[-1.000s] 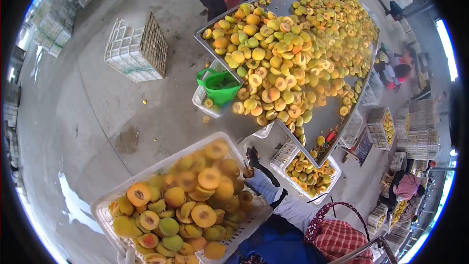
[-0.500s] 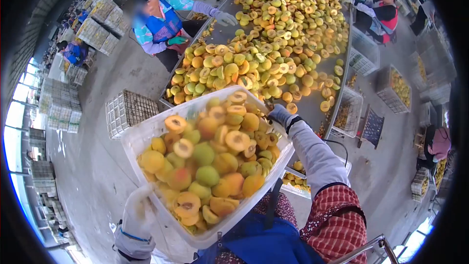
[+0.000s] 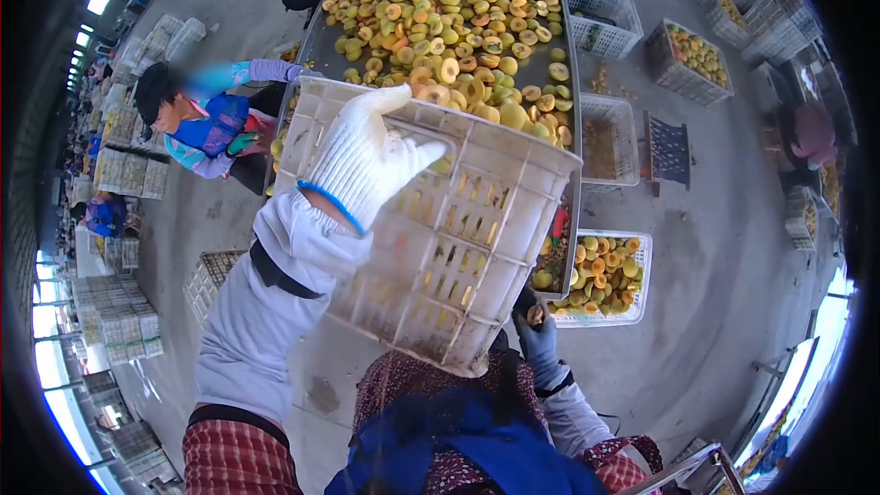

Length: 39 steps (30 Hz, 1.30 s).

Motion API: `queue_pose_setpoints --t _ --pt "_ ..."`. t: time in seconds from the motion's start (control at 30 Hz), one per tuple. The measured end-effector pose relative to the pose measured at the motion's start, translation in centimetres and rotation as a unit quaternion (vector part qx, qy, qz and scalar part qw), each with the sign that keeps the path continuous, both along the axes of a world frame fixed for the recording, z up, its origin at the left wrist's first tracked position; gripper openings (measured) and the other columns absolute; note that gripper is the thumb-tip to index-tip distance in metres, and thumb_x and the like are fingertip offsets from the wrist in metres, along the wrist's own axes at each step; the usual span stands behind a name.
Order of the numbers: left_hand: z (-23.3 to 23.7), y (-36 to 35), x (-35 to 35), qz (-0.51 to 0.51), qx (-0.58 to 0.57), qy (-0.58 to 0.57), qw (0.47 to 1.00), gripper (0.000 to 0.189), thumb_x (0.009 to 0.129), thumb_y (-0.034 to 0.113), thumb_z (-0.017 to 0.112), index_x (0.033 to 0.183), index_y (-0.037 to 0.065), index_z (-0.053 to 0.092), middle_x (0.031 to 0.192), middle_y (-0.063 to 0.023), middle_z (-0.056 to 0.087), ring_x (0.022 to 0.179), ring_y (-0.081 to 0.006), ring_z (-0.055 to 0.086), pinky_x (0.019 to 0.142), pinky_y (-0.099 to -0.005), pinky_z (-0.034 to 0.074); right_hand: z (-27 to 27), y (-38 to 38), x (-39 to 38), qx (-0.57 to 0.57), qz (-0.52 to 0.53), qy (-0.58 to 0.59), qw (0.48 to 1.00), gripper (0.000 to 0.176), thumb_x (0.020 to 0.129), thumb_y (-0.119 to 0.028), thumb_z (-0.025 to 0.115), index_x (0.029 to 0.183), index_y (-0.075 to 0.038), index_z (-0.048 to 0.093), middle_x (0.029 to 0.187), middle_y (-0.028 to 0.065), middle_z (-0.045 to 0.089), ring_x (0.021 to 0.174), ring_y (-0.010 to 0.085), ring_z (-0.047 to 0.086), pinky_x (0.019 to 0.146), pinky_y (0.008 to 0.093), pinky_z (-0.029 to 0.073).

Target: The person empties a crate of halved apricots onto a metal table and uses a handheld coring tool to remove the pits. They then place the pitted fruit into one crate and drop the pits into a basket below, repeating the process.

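Observation:
A dirty white plastic crate [image 3: 385,261] is tipped up over the near end of the sorting table, its slotted outside facing me. My left hand [image 3: 367,160], in a white knit glove, grips its upper part, with the fingers at an opening. My right hand [image 3: 541,339], in a grey glove, is low beside the crate's lower right edge. Its fingers are curled round something small and dark brown that I cannot make out. Halved yellow-green peaches [image 3: 449,14] lie heaped on the metal table [image 3: 570,101] beyond the crate. The crate's inside is hidden.
Right of the table stand a white crate of peach halves [image 3: 600,280], another white crate [image 3: 610,137] and a low dark stool [image 3: 669,151]. A person in a blue vest [image 3: 211,128] sits at the table's left. Stacked crates [image 3: 124,312] line the far left floor.
The full crate has been tipped up away from me, so its outside now shows. My left hand has moved up onto it; my right hand has come down and nearer to me.

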<state>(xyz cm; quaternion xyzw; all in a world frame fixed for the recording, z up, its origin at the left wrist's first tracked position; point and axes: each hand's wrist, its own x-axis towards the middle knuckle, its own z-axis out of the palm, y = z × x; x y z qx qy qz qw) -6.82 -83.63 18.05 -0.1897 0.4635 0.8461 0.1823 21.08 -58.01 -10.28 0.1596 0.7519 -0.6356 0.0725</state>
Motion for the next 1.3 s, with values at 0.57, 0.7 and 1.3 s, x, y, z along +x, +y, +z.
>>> queue_pose_setpoints --t 0.57,0.7,1.3 --pt "3.0 3.4 7.3 0.025 -0.220 0.269 0.937 0.045 0.101 0.026 0.046 0.129 -0.009 0.046 0.130 -0.0258 0.052 0.123 -0.0300 0.053 0.100 -0.0449 0.046 5.7 -2.2 -3.6 0.207 -0.016 0.184 0.961 0.060 0.071 -0.031 0.076 0.119 0.002 0.060 0.093 0.0184 0.061 0.083 0.0368 0.062 0.071 0.0421 0.050" --pt "-2.0 -1.1 16.1 0.000 -0.654 0.501 0.567 0.042 0.093 0.016 0.047 0.128 -0.008 0.047 0.128 -0.0241 0.052 0.120 -0.0370 0.051 0.104 -0.0461 0.040 5.2 -0.1 -6.5 0.235 0.079 0.222 0.943 0.060 0.071 -0.029 0.075 0.120 0.001 0.060 0.086 0.0134 0.059 0.070 0.0324 0.062 0.061 0.0407 0.049" --pt "-16.6 1.8 -17.8 0.007 -0.763 0.370 0.529 0.072 0.088 0.034 0.066 0.141 -0.005 0.038 0.143 -0.0311 0.040 0.132 -0.0454 0.037 0.112 -0.0438 0.029 12.3 -0.7 -48.1 0.184 0.039 0.142 0.972 0.053 0.078 -0.055 0.070 0.091 -0.003 0.070 0.078 0.0192 0.069 0.077 0.0355 0.068 0.069 0.0413 0.052"
